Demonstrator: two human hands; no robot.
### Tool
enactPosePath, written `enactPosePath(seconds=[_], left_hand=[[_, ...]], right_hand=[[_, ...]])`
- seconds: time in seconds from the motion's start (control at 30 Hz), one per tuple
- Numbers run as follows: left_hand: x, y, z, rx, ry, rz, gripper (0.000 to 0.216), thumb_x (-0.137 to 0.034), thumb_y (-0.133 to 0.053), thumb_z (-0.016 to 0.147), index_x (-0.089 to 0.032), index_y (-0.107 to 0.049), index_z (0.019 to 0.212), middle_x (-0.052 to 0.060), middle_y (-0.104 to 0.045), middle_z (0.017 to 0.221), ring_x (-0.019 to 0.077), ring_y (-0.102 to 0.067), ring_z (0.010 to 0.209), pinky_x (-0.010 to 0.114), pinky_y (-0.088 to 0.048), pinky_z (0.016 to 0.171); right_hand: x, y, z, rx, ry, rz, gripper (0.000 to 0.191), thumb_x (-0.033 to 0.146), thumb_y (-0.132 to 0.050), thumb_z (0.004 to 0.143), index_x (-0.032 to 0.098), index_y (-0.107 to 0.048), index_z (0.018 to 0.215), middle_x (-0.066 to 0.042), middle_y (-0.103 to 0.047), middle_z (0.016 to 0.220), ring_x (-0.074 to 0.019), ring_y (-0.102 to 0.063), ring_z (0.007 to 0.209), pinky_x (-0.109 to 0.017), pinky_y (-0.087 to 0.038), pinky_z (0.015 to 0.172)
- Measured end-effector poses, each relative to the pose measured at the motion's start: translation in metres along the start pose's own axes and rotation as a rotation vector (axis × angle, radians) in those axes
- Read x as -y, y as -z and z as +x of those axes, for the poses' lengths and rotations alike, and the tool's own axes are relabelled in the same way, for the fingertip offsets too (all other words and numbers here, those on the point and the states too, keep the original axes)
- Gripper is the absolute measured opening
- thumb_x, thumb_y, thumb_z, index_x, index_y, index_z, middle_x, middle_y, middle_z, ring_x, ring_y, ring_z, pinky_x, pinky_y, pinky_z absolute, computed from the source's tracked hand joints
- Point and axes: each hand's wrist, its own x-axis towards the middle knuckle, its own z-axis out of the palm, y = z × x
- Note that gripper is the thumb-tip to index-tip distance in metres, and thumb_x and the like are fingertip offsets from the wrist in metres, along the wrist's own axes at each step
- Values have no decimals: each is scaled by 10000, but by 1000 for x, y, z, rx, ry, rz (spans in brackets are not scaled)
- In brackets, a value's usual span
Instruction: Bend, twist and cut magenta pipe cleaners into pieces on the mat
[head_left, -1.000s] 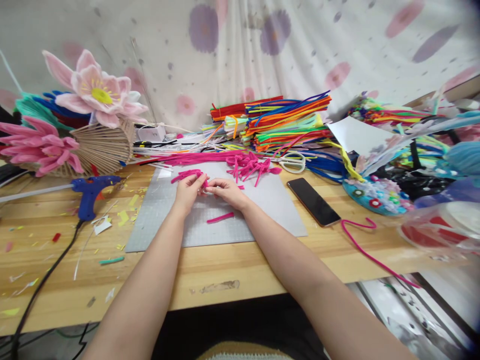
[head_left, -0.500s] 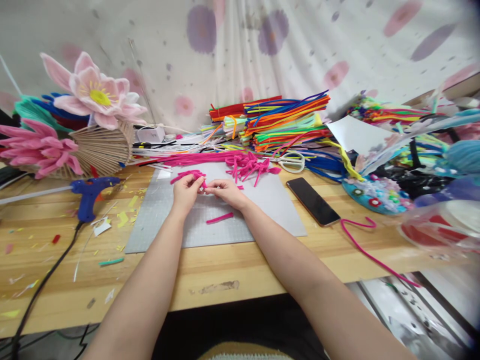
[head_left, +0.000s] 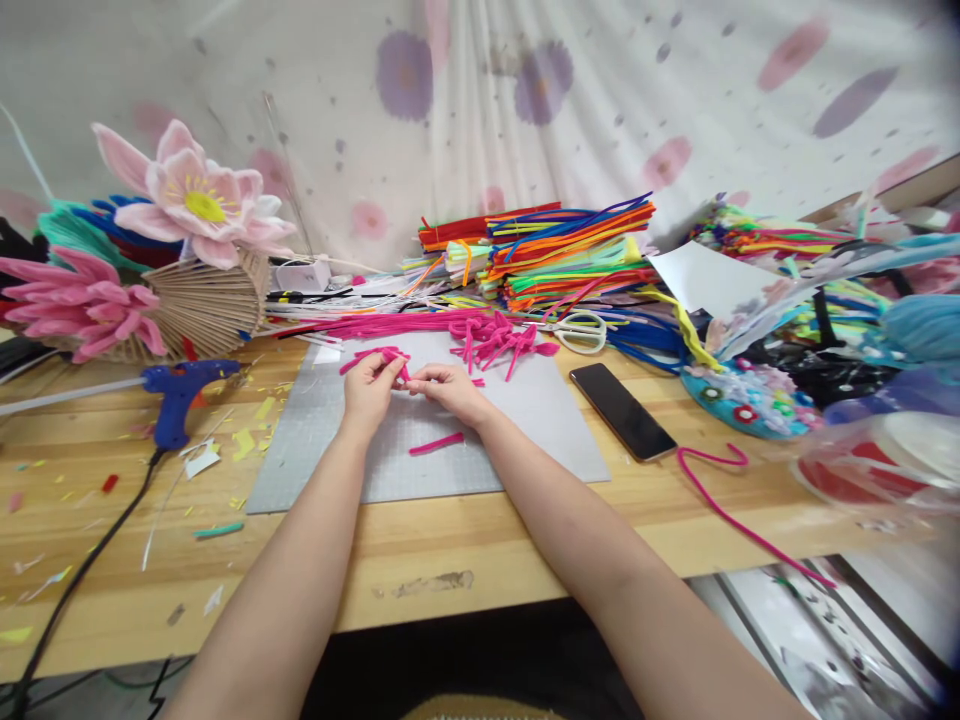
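Note:
Over the grey cutting mat [head_left: 300, 450], my left hand [head_left: 369, 388] is closed on a magenta pipe cleaner [head_left: 406, 374]. Close beside it, my right hand [head_left: 448, 388] pinches the lower end of the same piece, fingertips nearly meeting the left ones. The fingers partly hide its shape. Behind my left hand lie more short magenta pieces [head_left: 352, 362]. One loose magenta pipe cleaner piece [head_left: 436, 444] rests on the mat nearer to me. To the right at the mat's back is a pile of bent magenta pipe cleaner shapes [head_left: 495, 342].
A blue glue gun [head_left: 174, 400] stands at left among scraps, its black cord running forward. Scissors [head_left: 583, 332] and a phone [head_left: 624, 412] lie to the right. Pipe cleaner bundles [head_left: 574, 250] line the back. One long magenta pipe cleaner [head_left: 739, 505] overhangs the front edge.
The whole view has shifted slightly, with the table sitting a little lower in it. Both hands stay together at the magenta pipe cleaner, with only slight finger movement.

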Motion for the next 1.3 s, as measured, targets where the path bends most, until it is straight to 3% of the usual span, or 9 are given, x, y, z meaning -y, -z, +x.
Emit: enactPosePath(seconds=[0.17, 0.27, 0.43, 0.57, 0.7, 0.8, 1.03, 1.17, 1.3], left_hand=[[-3, 3, 0, 78, 110, -36, 323, -419, -709, 586, -141, -673, 746, 0, -583, 600, 89, -515, 506, 208, -466, 483], [-5, 1, -1, 119, 176, -56, 324, -438, -720, 560, -143, -631, 658, -21, -526, 534, 86, -481, 470, 211, -458, 448], [0, -1, -2, 73, 203, -24, 293, -413, -690, 588, -149, -586, 661, -41, -488, 528, 76, -450, 456, 214, -455, 432], [1, -3, -2, 63, 250, -31, 326, -411, -670, 607, -155, -575, 784, -3, -577, 695, 104, -545, 565, 218, -473, 448], [0, -7, -5, 115, 295, 27, 334, -442, -645, 631, -156, -540, 768, 16, -612, 731, 83, -534, 492, 199, -444, 397], [0, -11, -6, 89, 293, 41, 347, -449, -665, 609, -156, -524, 733, -14, -578, 629, 71, -500, 437, 202, -446, 394], [3, -14, 6, 105, 301, 135, 319, -450, -644, 623, -160, -521, 673, -48, -488, 504, 76, -456, 407, 213, -437, 404], [9, -17, 22, 174, 258, 424, 249, -401, -528, 737, -181, -505, 625, -42, -472, 453, 101, -440, 372, 229, -388, 400], [13, -26, 44, 232, 190, 709, 321, -403, -398, 824, -185, -542, 638, -6, -534, 489, 129, -489, 405, 253, -378, 459]], right_hand=[[-4, 1, 0, 2, -42, 52, 263, 406, -668, 632, 156, -639, 708, 14, -555, 632, -78, -406, 541, -227, -324, 530], [-6, -1, 1, -27, -39, 93, 252, 385, -665, 636, 156, -653, 743, 17, -557, 634, -70, -395, 530, -222, -320, 522], [-2, 6, 1, -54, -106, 113, 251, 357, -691, 614, 161, -684, 770, -11, -624, 735, -77, -460, 600, -209, -354, 538], [10, 49, -5, -87, -157, 273, 283, 382, -697, 630, 200, -693, 846, -23, -652, 862, -94, -532, 710, -209, -409, 595], [14, 100, -15, -161, -140, 347, 273, 408, -703, 626, 182, -690, 777, -25, -646, 754, -93, -536, 646, -215, -400, 568], [7, 117, -19, -211, -173, 239, 264, 400, -707, 621, 163, -686, 736, -17, -627, 672, -79, -496, 566, -206, -349, 503], [-7, 108, -14, -171, -154, 66, 285, 416, -635, 681, 139, -681, 735, -4, -592, 616, -38, -374, 456, -197, -254, 437], [-5, 105, -11, -175, -171, 31, 292, 414, -619, 676, 135, -672, 744, 4, -574, 591, -38, -358, 437, -199, -239, 419], [-2, 104, -11, -206, -197, 32, 298, 411, -624, 651, 126, -658, 729, 2, -571, 592, -39, -369, 434, -196, -251, 416]])
